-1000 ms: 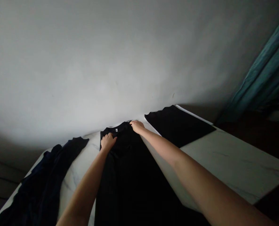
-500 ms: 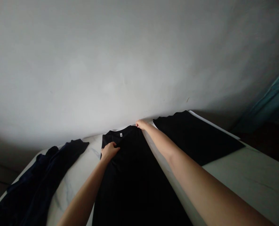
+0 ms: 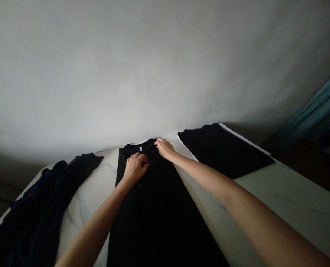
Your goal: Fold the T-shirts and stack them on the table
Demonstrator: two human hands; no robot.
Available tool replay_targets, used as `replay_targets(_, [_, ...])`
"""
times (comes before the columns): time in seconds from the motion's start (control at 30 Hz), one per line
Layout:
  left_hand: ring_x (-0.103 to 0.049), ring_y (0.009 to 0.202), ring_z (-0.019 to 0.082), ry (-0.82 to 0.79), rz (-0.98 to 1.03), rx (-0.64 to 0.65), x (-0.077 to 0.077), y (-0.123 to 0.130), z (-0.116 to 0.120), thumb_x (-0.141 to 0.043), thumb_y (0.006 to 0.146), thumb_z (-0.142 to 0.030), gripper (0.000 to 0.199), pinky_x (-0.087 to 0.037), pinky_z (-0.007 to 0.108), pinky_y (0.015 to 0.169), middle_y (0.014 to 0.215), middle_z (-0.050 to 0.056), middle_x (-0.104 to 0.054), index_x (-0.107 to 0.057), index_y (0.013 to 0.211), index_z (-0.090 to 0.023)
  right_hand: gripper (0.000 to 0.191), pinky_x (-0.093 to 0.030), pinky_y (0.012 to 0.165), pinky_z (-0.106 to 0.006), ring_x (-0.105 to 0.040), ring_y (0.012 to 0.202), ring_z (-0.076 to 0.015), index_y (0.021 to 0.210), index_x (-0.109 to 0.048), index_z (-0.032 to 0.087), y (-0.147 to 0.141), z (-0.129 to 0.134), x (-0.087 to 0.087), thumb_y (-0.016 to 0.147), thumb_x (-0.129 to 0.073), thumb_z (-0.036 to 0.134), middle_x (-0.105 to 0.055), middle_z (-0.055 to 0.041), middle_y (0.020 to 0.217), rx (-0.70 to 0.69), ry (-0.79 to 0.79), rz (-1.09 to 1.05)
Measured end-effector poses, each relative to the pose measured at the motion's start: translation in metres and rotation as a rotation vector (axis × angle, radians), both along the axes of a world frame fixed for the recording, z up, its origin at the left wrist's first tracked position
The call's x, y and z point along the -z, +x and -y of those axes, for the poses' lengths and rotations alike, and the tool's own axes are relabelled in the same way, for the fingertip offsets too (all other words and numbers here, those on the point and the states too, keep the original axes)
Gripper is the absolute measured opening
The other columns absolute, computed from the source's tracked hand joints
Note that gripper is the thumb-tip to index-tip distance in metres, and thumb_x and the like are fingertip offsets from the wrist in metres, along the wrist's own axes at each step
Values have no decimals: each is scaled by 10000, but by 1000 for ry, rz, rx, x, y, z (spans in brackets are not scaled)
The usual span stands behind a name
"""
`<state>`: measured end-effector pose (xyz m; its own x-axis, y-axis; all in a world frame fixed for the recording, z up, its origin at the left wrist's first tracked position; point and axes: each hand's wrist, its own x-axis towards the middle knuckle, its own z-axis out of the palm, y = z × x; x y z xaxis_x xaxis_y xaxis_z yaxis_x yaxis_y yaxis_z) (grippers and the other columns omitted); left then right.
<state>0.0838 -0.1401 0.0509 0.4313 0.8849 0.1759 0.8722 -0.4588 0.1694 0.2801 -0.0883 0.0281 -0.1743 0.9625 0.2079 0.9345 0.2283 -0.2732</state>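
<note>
Left hand [image 3: 135, 168] shifted inward toward neck label [image 3: 140, 148] | curled on black T-shirt [image 3: 153, 218], pinch or press indistinct | right hand [image 3: 164, 149] curled, nearer collar [image 3: 146, 142] | shirt under both hands, long axis running from collar back between forearms

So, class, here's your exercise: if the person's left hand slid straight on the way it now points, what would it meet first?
Probably the collar of the black T-shirt under the left hand, with the right hand close beyond it; depth is hard to judge here.
</note>
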Motion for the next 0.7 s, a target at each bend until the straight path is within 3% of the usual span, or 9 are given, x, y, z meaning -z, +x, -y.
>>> replay_targets(0.1, [-557, 1064, 254, -40, -27, 174, 4, 9, 29, -613, 843, -306, 150, -391, 389, 926, 1078, 59, -631, -605, 986, -259, 376, -370, 1103, -386, -476, 1318, -236, 1290, -592, 130, -1, 44, 30, 987, -386, 215, -550, -157, 1387, -132, 72, -123])
replay_targets(0.17, [-543, 1072, 271, -16, -66, 129, 9, 13, 45, -617, 822, -263, 222, -390, 401, 925, 1096, 84, -622, -590, 1043, -254, 437, -341, 1133, -446, -401, 1385, -260, 1359, -541, 112, -3, 67, 48, 1000, -364, 290, -487, -175, 1452, -178, 70, -163])
replay_targets(0.27, [-529, 1074, 312, 51, -123, -61, 14, 13, 60, -623, 806, -291, 277, -403, 417, 894, 1104, 136, -605, -584, 1068, -212, 504, -322, 1143, -497, -335, 1425, -279, 1428, -468, 99, -5, 85, 64, 1012, -314, 339, -400, -178, 1512, -168, 21, -166])
replay_targets(0.37, [-526, 1076, 344, 84, -151, -230, 17, 6, 65, -631, 809, -397, 303, -406, 439, 892, 1078, 157, -607, -616, 1022, -182, 531, -294, 1160, -488, -303, 1439, -271, 1460, -425, 101, -8, 89, 65, 1021, -293, 369, -346, -167, 1542, -120, -3, -162])
replay_targets(0.5, [-522, 1137, 351, -36, -35, -263, 20, -5, 59, -644, 812, -429, 270, -404, 481, 925, 1110, 115, -642, -684, 991, -230, 570, -250, 1182, -458, -285, 1446, -262, 1470, -399, 68, -12, 89, 59, 1026, -284, 407, -324, -179, 1548, -65, 4, -163])
replay_targets(0.6, [-573, 1116, 325, -217, 221, -308, 24, -6, 48, -693, 775, -431, 324, -445, 453, 907, 1113, 91, -675, -711, 1037, -241, 570, -245, 1182, -465, -284, 1447, -260, 1470, -403, 79, -13, 90, 57, 1028, -276, 416, -335, -170, 1544, -44, 1, -178])
replay_targets(0.7, [-648, 976, 242, -329, 570, -274, 30, 0, 38, -744, 725, -378, 395, -496, 337, 827, 1038, 69, -714, -709, 1076, -201, 547, -246, 1182, -446, -300, 1441, -249, 1465, -415, 90, -11, 89, 57, 1032, -275, 392, -357, -158, 1537, -41, -9, -206])
